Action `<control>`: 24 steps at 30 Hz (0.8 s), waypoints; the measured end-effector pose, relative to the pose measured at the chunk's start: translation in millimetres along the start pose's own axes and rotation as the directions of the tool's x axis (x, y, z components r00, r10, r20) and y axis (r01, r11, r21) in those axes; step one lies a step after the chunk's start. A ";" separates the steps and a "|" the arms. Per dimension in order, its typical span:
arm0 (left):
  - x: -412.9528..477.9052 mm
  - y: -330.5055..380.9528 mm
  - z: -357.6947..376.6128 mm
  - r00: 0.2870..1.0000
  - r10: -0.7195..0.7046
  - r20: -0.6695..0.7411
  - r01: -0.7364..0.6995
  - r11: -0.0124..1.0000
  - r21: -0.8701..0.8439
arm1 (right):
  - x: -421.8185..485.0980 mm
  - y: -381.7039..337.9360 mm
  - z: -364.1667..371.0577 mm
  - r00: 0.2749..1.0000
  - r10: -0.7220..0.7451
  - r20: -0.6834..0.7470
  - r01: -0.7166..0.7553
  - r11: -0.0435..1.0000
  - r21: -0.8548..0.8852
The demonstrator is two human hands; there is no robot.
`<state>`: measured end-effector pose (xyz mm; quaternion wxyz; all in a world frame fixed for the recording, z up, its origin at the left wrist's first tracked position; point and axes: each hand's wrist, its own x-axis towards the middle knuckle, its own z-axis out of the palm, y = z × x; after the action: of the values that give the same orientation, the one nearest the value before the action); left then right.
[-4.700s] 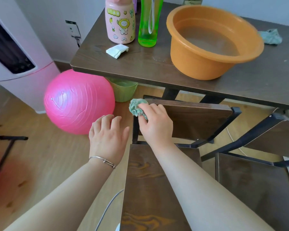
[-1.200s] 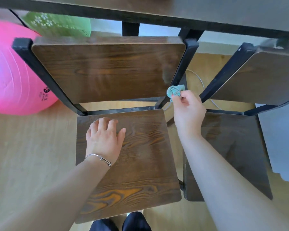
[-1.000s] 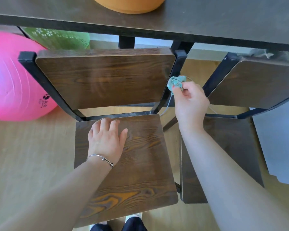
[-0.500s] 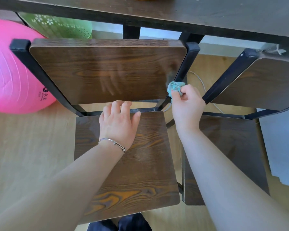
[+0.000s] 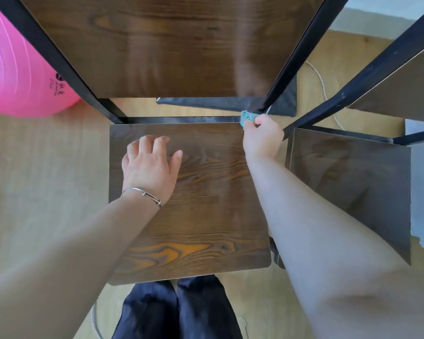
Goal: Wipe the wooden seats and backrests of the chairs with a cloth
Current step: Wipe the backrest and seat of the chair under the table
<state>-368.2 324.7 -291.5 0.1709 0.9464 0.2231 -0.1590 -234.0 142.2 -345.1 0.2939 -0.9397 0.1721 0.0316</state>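
The right grip (image 5: 262, 137) is clenched round a small teal cloth (image 5: 247, 118), bunched so that only a tuft shows beyond the fingers. The cloth sits at the far right corner of the wooden seat (image 5: 206, 216), just where the black frame upright (image 5: 296, 57) meets the seat's far edge. From that point all of the seat's face lies to the left and nearer, its grain running left to right. The backrest (image 5: 162, 50) rises on the far side, its long axis also left to right, reaching left from the same upright. The right grip is therefore the nearer one for either surface, and a stroke across the seat would in all likelihood travel leftward and toward the person. The left grip (image 5: 151, 167) lies palm down on the far left part of the seat, fingers loosely bent and grasping nothing, with a thin bracelet (image 5: 142, 193) at the wrist. It stands squarely in the line of such a stroke and would need to lift or shift. Whether it steadies the chair cannot be told. A second chair (image 5: 348, 187) stands close on the right, a narrow gap between the two seats. A pink ball (image 5: 17, 69) rests on the floor (image 5: 47, 179) at far left, well clear. A pale cord (image 5: 322, 79) trails on the floor behind the uprights, apart from the cloth. The person's dark-clad legs (image 5: 176, 311) stand at the seat's near edge
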 end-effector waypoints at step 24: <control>-67.1 -17.2 46.5 0.966 0.206 0.153 -0.223 0.969 0.105 | -175.7 133.0 -63.4 0.857 0.013 0.515 0.200 0.913 -0.355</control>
<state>-443.8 296.2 -312.0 0.1445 0.9601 0.0964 -0.2193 -447.1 57.9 -336.6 0.1339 -0.9449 0.0319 0.2969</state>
